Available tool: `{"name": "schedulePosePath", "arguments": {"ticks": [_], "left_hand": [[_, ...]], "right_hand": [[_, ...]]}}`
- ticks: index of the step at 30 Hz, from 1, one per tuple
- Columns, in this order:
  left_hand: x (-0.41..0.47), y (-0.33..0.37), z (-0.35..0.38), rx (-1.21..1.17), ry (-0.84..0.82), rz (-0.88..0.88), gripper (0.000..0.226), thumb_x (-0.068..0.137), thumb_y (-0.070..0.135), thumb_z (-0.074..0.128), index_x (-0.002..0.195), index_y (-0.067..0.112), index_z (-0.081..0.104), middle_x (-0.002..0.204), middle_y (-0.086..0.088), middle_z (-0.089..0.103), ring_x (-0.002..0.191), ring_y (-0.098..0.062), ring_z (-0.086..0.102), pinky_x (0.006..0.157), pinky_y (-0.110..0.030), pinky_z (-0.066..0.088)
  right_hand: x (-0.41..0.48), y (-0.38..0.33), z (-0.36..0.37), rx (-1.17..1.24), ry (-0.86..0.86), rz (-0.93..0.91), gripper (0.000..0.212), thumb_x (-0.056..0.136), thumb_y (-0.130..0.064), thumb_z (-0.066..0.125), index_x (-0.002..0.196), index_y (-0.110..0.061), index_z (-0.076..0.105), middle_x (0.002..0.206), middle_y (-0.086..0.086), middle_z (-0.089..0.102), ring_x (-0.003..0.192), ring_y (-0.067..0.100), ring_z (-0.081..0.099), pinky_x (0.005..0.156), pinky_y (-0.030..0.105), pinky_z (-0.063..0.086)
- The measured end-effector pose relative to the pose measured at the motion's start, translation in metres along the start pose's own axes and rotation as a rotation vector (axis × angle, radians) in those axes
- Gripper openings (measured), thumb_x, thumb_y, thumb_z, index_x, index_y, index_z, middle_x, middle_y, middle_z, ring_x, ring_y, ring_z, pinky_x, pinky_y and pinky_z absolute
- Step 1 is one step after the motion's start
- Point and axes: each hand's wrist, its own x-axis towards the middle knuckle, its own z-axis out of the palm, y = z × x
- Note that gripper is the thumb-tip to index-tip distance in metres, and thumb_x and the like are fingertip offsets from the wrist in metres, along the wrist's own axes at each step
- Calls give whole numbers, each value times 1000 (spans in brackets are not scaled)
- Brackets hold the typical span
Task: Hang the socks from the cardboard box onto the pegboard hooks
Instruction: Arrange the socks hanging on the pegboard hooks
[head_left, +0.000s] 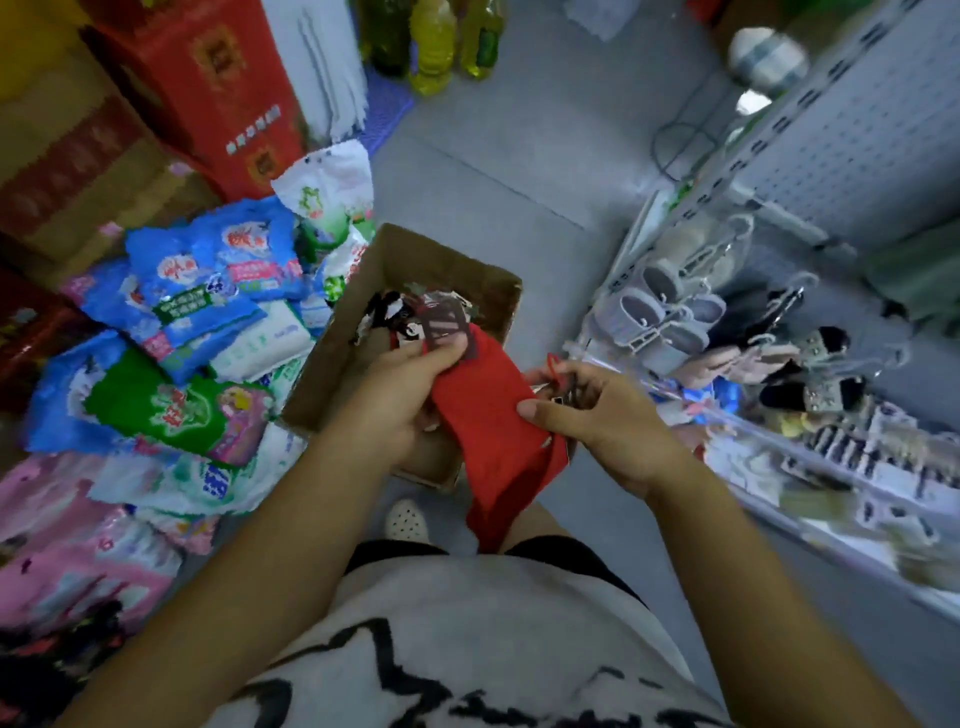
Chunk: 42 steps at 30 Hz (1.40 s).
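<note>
Both my hands hold a pair of red socks (493, 431) just above the open cardboard box (447, 270) on the floor. My left hand (400, 384) grips the socks' top by the dark label card. My right hand (592, 415) pinches the other side, with a small hook and tag between its fingers. More socks (405, 312) with cards lie inside the box. The white pegboard (841, 156) stands to the right, with grey and dark items (670, 317) hanging from its hooks.
Piles of blue, green and pink plastic packets (182, 338) cover the floor on the left. Red and brown cartons (208, 88) stand behind them. Yellow bottles (431, 47) stand at the top. A low shelf with goods (831, 467) runs along the right.
</note>
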Motion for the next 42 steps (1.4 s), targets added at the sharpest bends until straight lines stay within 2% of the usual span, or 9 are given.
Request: {"name": "schedulePosePath", "arguments": {"ticks": [6,13,18,22,25,28,30,37,42], "left_hand": [[-7,-7,44,238,-114,111,18,93,31,71,107,23,77,104,-2,79,100,-19,74,93,-40,57],[-26,-35,136,672,-283,372,21,93,34,71,108,19,75,99,2,79,93,-14,74,87,-32,57],[-58,-86,219,777,-384,461,7,94,24,71,88,27,73,85,8,77,77,-7,68,74,-20,54],[-91,-143,282,763,-560,363,7,95,22,70,98,26,74,96,3,79,91,-15,73,87,-35,59],[-113,-191,328,774,-656,287,9,97,24,68,104,25,74,99,4,79,92,-15,74,87,-38,58],[-133,-234,370,770,-729,239,16,99,23,64,113,23,73,106,1,79,99,-18,74,93,-42,57],[-144,-257,393,771,-762,224,18,100,24,64,115,22,72,108,2,78,102,-19,74,94,-43,57],[-163,-288,438,763,-843,156,27,97,32,67,123,25,70,117,2,76,107,-19,73,78,-27,58],[-169,-286,461,780,-872,175,50,73,32,88,120,23,70,114,-1,77,105,-20,74,84,-33,60]], "right_hand": [[-63,27,-29,101,492,99,40,73,-33,89,97,-7,71,79,10,73,66,17,69,58,28,55],[-128,60,-98,123,810,125,40,86,-42,76,65,-17,53,46,-18,49,43,-2,45,47,9,37],[-188,86,-156,182,889,198,51,85,-55,71,63,-13,51,44,-12,43,39,3,39,43,14,35],[-250,101,-212,341,877,257,51,80,-64,67,58,-22,47,41,-15,43,45,7,42,53,24,36],[-295,113,-252,388,826,219,56,77,-63,65,66,-11,49,53,-3,50,56,17,49,64,33,42],[-331,127,-290,549,789,107,52,94,-37,63,112,11,59,102,34,65,95,37,67,92,44,56],[-353,135,-312,635,758,61,37,102,-16,56,131,8,54,115,26,68,99,27,69,93,40,57],[-394,152,-369,339,791,-58,20,101,-18,60,113,-2,64,99,16,77,92,27,75,83,42,62],[-397,155,-378,300,882,-180,12,97,-21,68,107,-14,69,93,22,76,89,34,75,86,53,60]]}}
